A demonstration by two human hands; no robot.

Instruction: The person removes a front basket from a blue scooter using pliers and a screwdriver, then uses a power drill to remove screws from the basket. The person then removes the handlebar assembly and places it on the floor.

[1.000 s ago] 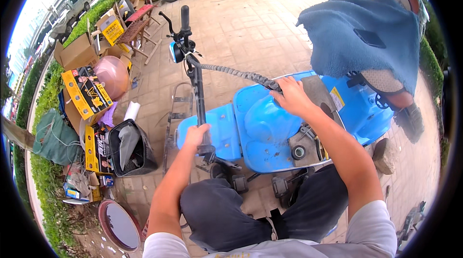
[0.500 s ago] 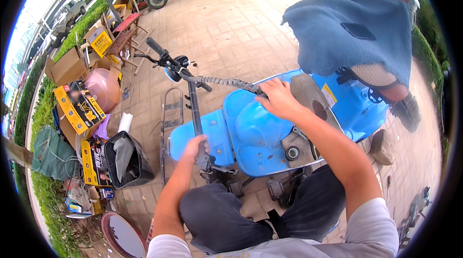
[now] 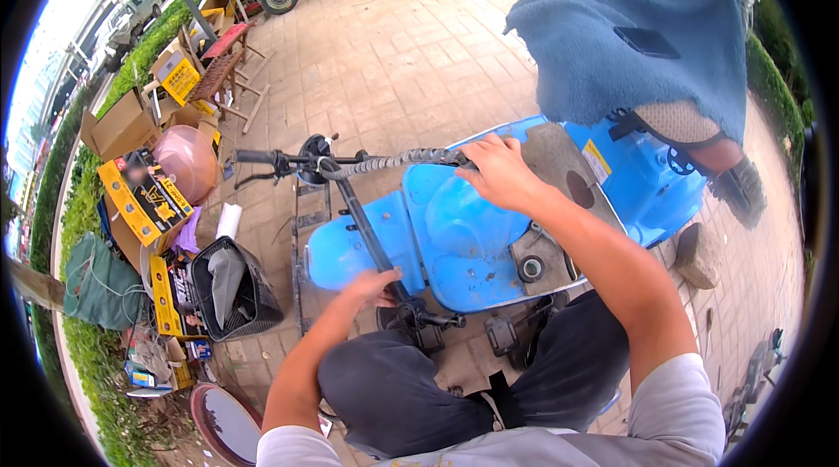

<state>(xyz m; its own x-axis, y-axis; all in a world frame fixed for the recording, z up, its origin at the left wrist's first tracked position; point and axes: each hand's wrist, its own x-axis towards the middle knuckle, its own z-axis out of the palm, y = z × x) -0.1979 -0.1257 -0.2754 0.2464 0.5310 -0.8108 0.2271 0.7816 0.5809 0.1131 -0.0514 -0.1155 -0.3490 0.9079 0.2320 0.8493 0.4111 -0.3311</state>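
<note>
A black handlebar stem (image 3: 365,222) lies slantwise over a blue plastic vehicle body (image 3: 459,205). The handlebar (image 3: 293,163), with grip, brake lever and a round lamp, crosses its far end. My left hand (image 3: 376,287) is closed around the stem's near part, where a black clamp joint (image 3: 421,317) sits. From the handlebar a grey spiral-wrapped cable bundle (image 3: 402,158) runs right to my right hand (image 3: 496,172), whose fingers are closed on its end. Beneath that hand is the body's dusty grey deck (image 3: 559,172).
Opposite at right sits a person with a blue towel (image 3: 629,39) and a dark phone (image 3: 647,41) over the lap. A stone (image 3: 697,255) stands by the body. Cardboard boxes (image 3: 144,196), a black basket (image 3: 236,292) and a round mirror (image 3: 225,423) line the left. Black metal frame rails (image 3: 299,266) lie on the paving.
The handlebar has turned and come nearer, its grip now pointing left. My left hand has shifted slightly right and nearer with the stem. My right hand stays nearly in place.
</note>
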